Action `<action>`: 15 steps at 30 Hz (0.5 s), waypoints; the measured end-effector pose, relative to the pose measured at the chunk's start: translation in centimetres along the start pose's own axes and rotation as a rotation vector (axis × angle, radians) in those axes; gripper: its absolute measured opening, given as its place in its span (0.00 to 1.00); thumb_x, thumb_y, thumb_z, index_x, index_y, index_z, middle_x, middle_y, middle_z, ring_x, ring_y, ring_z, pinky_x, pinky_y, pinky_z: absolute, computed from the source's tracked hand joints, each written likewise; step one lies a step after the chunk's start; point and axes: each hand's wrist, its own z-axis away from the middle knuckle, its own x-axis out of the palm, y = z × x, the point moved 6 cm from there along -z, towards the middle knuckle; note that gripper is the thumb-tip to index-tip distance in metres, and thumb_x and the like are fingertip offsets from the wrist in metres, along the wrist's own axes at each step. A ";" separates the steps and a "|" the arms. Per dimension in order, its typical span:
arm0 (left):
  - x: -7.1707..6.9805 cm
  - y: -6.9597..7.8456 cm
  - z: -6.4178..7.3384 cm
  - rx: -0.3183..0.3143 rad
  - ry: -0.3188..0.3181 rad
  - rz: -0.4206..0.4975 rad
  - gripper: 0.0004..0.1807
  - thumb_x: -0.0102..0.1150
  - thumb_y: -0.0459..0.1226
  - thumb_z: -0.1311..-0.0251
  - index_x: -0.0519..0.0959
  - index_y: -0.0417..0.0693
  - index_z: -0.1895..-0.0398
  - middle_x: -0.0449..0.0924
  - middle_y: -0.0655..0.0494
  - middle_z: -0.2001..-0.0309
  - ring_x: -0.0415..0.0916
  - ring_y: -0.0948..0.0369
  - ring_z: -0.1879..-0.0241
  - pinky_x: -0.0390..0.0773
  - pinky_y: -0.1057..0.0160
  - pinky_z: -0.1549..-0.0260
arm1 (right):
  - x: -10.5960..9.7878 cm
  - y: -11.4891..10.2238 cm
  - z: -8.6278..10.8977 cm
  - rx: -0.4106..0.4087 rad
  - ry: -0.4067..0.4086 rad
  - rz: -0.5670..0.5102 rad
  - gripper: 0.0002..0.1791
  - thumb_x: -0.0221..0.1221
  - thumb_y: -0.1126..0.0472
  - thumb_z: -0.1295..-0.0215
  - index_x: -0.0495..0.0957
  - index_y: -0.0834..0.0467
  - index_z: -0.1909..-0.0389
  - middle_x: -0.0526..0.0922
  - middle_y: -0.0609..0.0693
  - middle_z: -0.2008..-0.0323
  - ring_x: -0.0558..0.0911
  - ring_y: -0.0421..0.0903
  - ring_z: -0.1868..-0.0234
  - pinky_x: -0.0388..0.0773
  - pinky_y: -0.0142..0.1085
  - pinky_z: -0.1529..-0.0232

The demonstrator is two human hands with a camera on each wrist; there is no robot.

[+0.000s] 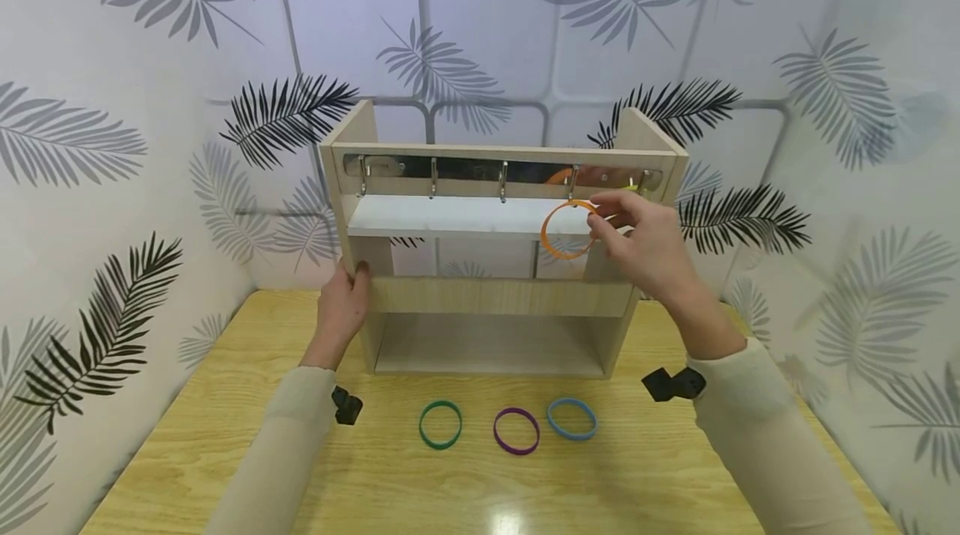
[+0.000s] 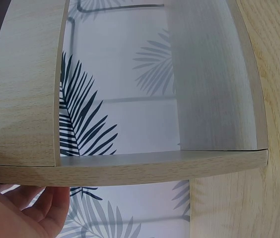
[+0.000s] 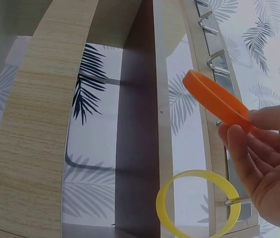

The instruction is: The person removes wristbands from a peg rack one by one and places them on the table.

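My right hand (image 1: 647, 242) pinches an orange wristband (image 3: 214, 98) between thumb and fingers, in front of the second hook from the right. A yellow wristband (image 3: 165, 208) hangs on the end hook (image 3: 237, 201), below that hand in the right wrist view; in the head view the hand mostly hides it. My left hand (image 1: 345, 306) grips the left side panel (image 2: 130, 171) of a pale wooden shelf unit (image 1: 502, 297), thumb on one side and fingers on the other. Whether the orange band touches its hook, I cannot tell.
Across the unit's upper front runs a metal rail with several hooks (image 1: 503, 181). Before the unit, a green wristband (image 1: 422, 433), a purple wristband (image 1: 497, 435) and a blue wristband (image 1: 573, 436) lie on the wooden table (image 1: 405, 493). Leaf-patterned wall (image 1: 480, 35) stands behind.
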 end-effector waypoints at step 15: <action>-0.1 0.2 0.1 -0.003 0.009 -0.005 0.31 0.31 0.53 0.29 0.62 0.41 0.34 0.73 0.32 0.47 0.75 0.40 0.53 0.73 0.42 0.60 | -0.1 -0.6 1.2 -0.042 -0.058 -0.018 0.10 0.61 0.66 0.38 0.80 0.65 0.56 0.84 0.56 0.67 0.82 0.46 0.77 0.75 0.29 0.77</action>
